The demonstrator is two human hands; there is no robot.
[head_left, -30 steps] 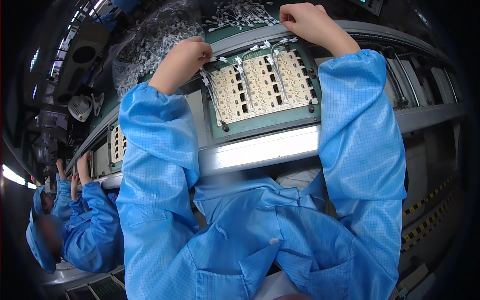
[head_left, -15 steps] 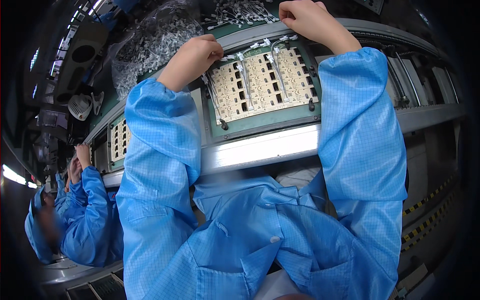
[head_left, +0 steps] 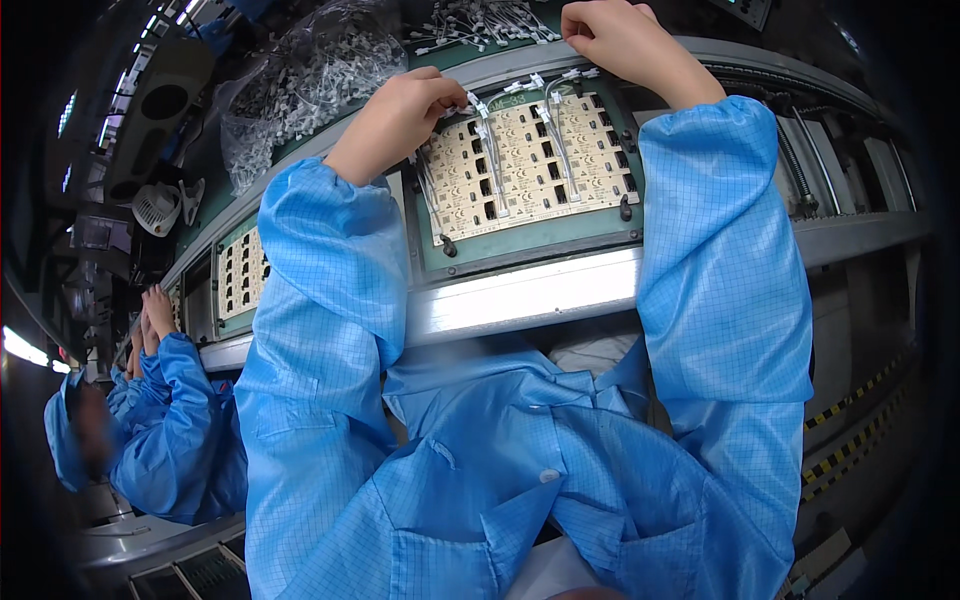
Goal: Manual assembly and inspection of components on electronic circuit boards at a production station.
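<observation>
My left hand [head_left: 398, 115] is closed in a pinch at the top edge of a cream circuit board panel [head_left: 525, 180], with its fingertips at a small white connector [head_left: 476, 103]. Several white-and-grey wire leads [head_left: 553, 135] with white plugs lie across the panel from its top edge. The panel sits in a green fixture plate [head_left: 540, 238] with black knobs. Beyond the panel's upper right, my right hand [head_left: 625, 42] has its fingers curled together, close to the right end of a loose pile of white-plugged leads [head_left: 490, 25]. What its fingertips hold, if anything, is hidden.
A clear plastic bag [head_left: 300, 90] full of white-plugged leads lies at the upper left. A silver rail [head_left: 525, 295] runs along the near side. Further left are another panel [head_left: 240, 270], a small white fan [head_left: 158, 208] and a co-worker in blue [head_left: 175, 440].
My left hand has shifted right along the panel's top edge to the white connector. My right hand has hardly moved. The co-worker's hands have moved slightly.
</observation>
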